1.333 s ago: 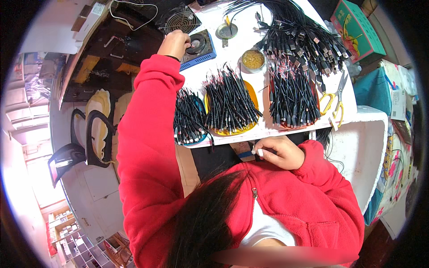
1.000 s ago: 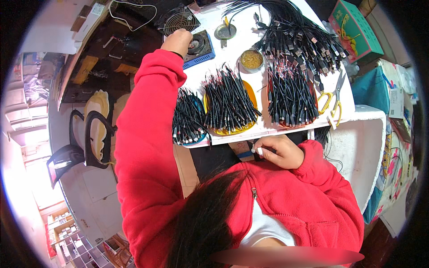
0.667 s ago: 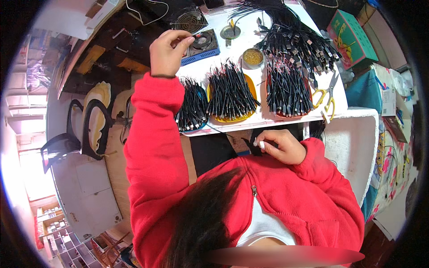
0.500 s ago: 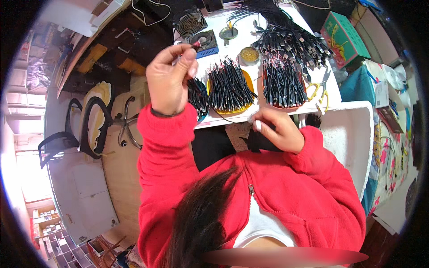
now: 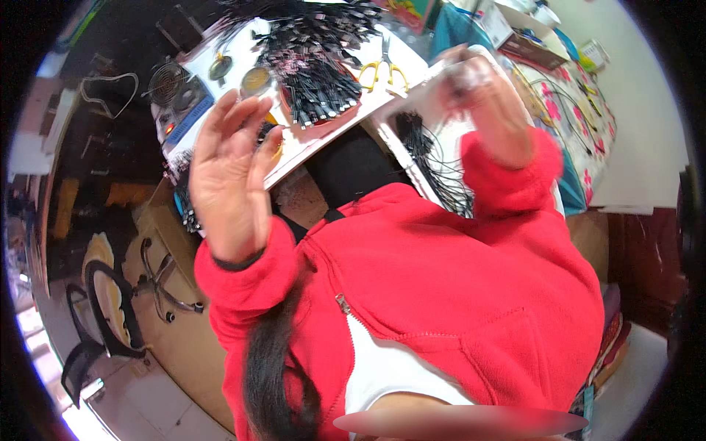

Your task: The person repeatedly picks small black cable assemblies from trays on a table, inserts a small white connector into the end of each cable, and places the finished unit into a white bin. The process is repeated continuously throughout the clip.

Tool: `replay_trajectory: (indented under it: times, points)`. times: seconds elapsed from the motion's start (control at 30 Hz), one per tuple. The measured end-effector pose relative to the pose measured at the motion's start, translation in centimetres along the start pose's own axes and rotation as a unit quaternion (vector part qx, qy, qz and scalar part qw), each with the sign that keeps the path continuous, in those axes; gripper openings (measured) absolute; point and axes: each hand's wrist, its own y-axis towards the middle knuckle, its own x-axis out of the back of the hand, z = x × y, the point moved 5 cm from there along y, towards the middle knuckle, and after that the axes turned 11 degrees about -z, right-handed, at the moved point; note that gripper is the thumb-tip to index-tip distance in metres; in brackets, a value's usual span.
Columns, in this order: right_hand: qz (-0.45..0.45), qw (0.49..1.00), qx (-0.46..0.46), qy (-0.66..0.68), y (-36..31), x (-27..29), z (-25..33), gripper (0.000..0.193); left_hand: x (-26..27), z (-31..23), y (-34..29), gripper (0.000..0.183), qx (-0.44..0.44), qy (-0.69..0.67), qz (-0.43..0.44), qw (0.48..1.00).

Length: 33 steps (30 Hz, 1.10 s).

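My left hand point(image 5: 232, 173) is raised in front of the white table's left part, its fingers spread and holding nothing. Behind it, a yellow tray of short black cables is mostly hidden. My right hand point(image 5: 482, 99) is over the white foam box point(image 5: 382, 125) on the right. Motion smears its fingers, so whether they hold anything cannot be made out. Loose black cables point(image 5: 419, 143) lie in that box. Short black cables point(image 5: 320, 95) with metal plugs fill a red tray on the table. Yellow-handled scissors point(image 5: 384, 71) lie to the right of this tray.
A large heap of black cables point(image 5: 316, 33) covers the table's back. A round tin point(image 5: 256, 81), a small dish point(image 5: 220, 67) and a blue-based device with a fan point(image 5: 190, 121) stand at the left. On the far right is a flowered cloth point(image 5: 588, 125); a chair point(image 5: 110, 301) stands lower left.
The view has swung to the right. My left hand, pinched before near the fan device, has spread its fingers. My right hand has gone from the table's front edge to over the foam box.
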Motion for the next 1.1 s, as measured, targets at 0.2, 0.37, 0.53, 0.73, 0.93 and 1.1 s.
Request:
replay_trajectory:
  times: [0.2,0.37,0.53,0.73,0.93,1.1]
  points:
    - [-0.082,0.992,-0.092,-0.011,-4.9,11.3,1.3,0.028,8.5,0.1,-1.6,0.028,0.056,0.113,-0.128,0.984]
    - [0.11,0.948,-0.266,-0.132,-6.2,7.7,-13.9,0.025,12.8,3.0,-3.7,0.026,0.079,0.166,-0.168,0.968]
    - [0.172,0.858,-0.442,-0.198,-7.2,2.3,-31.4,0.03,15.6,1.6,-3.4,0.014,0.004,0.408,-0.218,0.887]
    - [0.146,0.841,-0.188,-0.486,-6.0,-0.1,-36.3,0.037,15.8,-0.9,2.1,0.007,-0.19,0.693,-0.167,0.676]
    - [0.225,0.845,-0.241,-0.421,-5.6,-0.9,-29.6,0.029,18.4,0.6,8.4,0.022,-0.13,0.835,-0.167,0.508]
    - [0.264,0.889,-0.213,-0.306,-3.0,-3.8,-17.3,0.024,19.3,1.4,8.9,0.022,-0.096,0.842,-0.164,0.504]
